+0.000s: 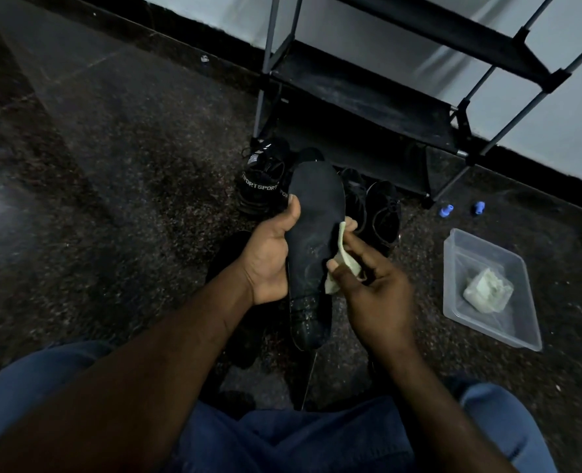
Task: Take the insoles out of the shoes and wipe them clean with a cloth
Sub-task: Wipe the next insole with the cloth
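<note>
Insole (pixel 311 233) axis points away from person — left hand (pixel 269 257) grips left edge, right hand (pixel 374 288) pinches cloth (pixel 333 284) at right edge.

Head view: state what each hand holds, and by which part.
The left hand grips the black insole at its left edge, mid-length. The right hand pinches the pale cloth by its bunched middle, against the insole's right edge.

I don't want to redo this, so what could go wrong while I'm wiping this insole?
The left hand grips the insole along one edge only, so wiping pressure may bend or twist it loose. The right hand pinches the small cloth, which could slip. In this dim light, specks near the heel are easily missed.
</note>
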A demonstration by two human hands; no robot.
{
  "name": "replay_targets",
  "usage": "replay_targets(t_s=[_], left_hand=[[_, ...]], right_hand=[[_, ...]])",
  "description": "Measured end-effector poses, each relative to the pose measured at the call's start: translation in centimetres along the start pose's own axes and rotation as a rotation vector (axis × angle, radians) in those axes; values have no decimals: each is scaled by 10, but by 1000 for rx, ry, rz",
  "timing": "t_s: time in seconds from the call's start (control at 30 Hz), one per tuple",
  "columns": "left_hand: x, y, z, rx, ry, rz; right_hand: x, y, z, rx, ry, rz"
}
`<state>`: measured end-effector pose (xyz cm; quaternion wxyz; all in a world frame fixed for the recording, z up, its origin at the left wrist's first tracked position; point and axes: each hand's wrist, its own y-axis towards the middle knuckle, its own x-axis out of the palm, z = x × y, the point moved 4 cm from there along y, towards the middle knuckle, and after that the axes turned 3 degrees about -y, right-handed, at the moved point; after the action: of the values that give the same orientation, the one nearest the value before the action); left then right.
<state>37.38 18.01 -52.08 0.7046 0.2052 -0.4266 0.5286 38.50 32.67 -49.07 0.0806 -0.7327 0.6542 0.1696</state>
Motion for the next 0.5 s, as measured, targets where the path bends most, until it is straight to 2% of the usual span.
replay_targets(t_s=[0.1,0.27,0.33,0.43,0.5], left_hand=[[4,-1,-1,-20,-44,-24],[8,-1,-9,-11,1,20],[7,0,-14,-27,15,54],[0,1,-11,10,35,136],[-2,0,-6,19,50,142]], right_hand=[[7,-3,7,94,122,32],[3,3,13,357,488,188],[5,2,13,376,523,186],[7,-2,10,327,446,121],[-1,0,10,299,425,137]])
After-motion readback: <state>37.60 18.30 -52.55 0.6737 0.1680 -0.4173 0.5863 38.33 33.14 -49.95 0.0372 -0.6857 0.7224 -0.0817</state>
